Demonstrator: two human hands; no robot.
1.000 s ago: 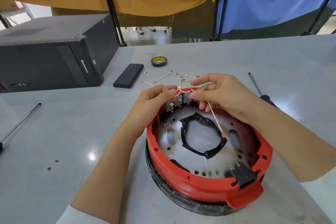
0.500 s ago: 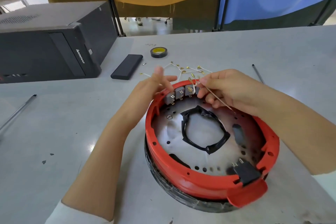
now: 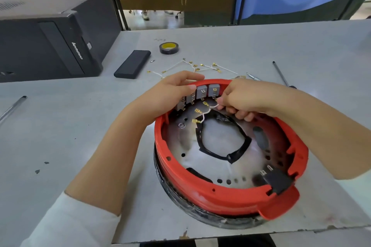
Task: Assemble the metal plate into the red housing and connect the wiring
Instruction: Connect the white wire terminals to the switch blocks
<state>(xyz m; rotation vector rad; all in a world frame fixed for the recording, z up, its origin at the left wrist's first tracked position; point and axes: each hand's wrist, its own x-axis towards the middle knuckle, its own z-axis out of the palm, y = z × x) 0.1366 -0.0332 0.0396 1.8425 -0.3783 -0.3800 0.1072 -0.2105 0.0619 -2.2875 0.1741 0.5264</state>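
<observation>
The round red housing (image 3: 202, 190) sits on the grey table with the shiny metal plate (image 3: 222, 168) lying inside it. Several grey switch blocks (image 3: 201, 92) line its far inner wall. My left hand (image 3: 170, 94) grips the far rim, fingers curled over it beside the blocks. My right hand (image 3: 245, 99) pinches a white wire harness (image 3: 206, 113) with brass terminals, which hangs inside the housing just below the blocks. A black connector (image 3: 278, 181) sits at the near right wall.
More white wires with brass terminals (image 3: 200, 67) lie on the table beyond the housing. A black tape roll (image 3: 169, 47), a black flat bar (image 3: 133, 64) and a black computer case (image 3: 46, 36) stand farther back. Screwdrivers lie at the right (image 3: 281, 74) and left (image 3: 12, 107).
My right hand brought the wire harness down from above the rim into the housing. My left hand let go of the wires and took hold of the far rim.
</observation>
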